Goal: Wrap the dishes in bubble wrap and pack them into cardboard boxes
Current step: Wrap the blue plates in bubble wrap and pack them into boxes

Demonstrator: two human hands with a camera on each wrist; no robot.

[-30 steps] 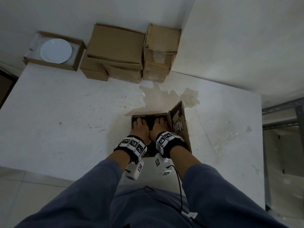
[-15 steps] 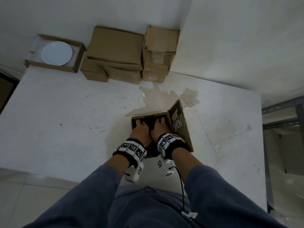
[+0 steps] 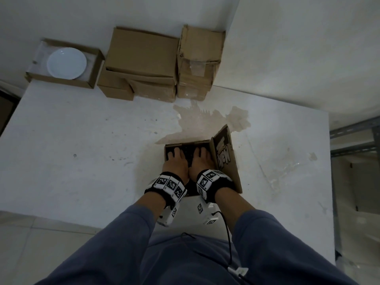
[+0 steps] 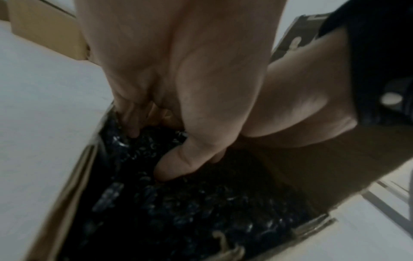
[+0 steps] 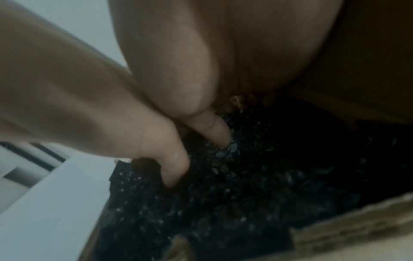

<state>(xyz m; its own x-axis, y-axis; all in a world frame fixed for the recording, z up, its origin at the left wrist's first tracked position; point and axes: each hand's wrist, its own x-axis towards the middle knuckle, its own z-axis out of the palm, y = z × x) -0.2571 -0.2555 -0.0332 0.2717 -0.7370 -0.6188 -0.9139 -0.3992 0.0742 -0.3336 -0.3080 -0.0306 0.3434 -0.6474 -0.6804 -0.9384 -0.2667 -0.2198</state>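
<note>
A small open cardboard box [image 3: 225, 159] stands on the white table near me, its printed right flap raised. Inside lies a bundle in black bubble wrap [image 3: 188, 153]; whatever it wraps is hidden. My left hand [image 3: 175, 161] and right hand [image 3: 200, 161] are side by side in the box, palms down on the wrap. In the left wrist view my left hand [image 4: 178, 70] pushes its fingertips and thumb into the bubble wrap [image 4: 201, 203] by the far wall. My right hand [image 5: 178, 61] presses its thumb into the bubble wrap [image 5: 245, 194] too.
A white plate [image 3: 66, 63] lies in an open shallow box [image 3: 93, 79] at the table's far left. Closed cardboard boxes [image 3: 141, 58] and a taller taped stack [image 3: 199, 62] stand against the back wall. A brown stain [image 3: 205, 120] marks the table. A metal shelf [image 3: 353, 140] stands right.
Both hands stay pressed in the box on the black wrap. Their fingers have spread a little and dug in nearer the far wall.
</note>
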